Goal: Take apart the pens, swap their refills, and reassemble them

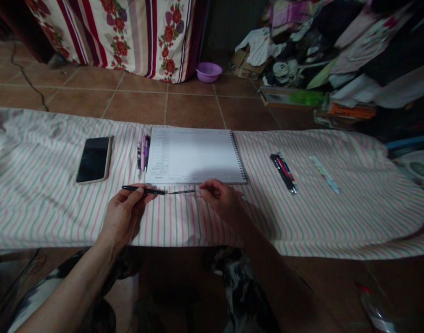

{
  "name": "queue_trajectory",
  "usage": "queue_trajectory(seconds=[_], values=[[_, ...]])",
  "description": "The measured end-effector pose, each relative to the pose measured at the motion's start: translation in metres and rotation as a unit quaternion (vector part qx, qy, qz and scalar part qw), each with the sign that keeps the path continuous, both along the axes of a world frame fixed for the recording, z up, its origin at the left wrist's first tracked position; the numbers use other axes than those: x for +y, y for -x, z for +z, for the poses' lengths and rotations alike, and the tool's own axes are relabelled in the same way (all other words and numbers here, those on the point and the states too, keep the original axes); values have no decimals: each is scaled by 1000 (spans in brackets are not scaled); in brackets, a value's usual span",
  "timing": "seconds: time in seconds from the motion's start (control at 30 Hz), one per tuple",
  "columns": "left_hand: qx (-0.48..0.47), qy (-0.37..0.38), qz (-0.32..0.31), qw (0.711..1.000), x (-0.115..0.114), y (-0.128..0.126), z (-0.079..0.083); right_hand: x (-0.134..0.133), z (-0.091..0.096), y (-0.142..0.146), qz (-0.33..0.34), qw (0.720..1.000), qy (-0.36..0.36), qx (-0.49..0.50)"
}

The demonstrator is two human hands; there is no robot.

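Note:
My left hand (126,208) is closed on a black pen barrel (154,190), which lies level and points to the right. Between my two hands a thin dark pen refill (180,192) stretches in line with the barrel, its left tip close to the barrel's end. The fingers of my right hand (218,196) pinch the right end of this refill, partly covering it. Just beyond both hands lies a spiral notebook (201,155), open at a white page with a printed column on its left.
Several pens (143,152) lie left of the notebook, beside a phone (94,159). More pens (284,172) and a pale patterned strip (325,174) are on the right of the striped cloth (350,208). A purple basin (209,72) stands on the tiled floor.

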State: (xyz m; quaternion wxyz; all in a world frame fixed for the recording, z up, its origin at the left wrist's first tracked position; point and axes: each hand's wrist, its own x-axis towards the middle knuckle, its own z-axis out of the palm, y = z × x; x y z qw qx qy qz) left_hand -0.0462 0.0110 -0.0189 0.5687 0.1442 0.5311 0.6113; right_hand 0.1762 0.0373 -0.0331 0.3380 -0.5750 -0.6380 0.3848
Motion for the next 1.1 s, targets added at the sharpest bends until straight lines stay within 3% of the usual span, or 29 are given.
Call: queue_trajectory(seconds=[0.17,0.47,0.77,0.87,1.1], values=[[20,-2,1,1000,-2,-7,1,-3,1,-3,10,983,-108,-150],[59,-23,-35,997,-7,-10,-3,-8,5,9,40,981,-170,-86],[189,-82,-89,974,-11,-8,-6,-15,1,23,99,985,-108,-90],[304,-100,-123,939,-13,-5,-8,-17,0,28,100,990,-79,-66],[538,-176,-191,802,-14,0,-9,-18,8,35,120,992,-23,-40]])
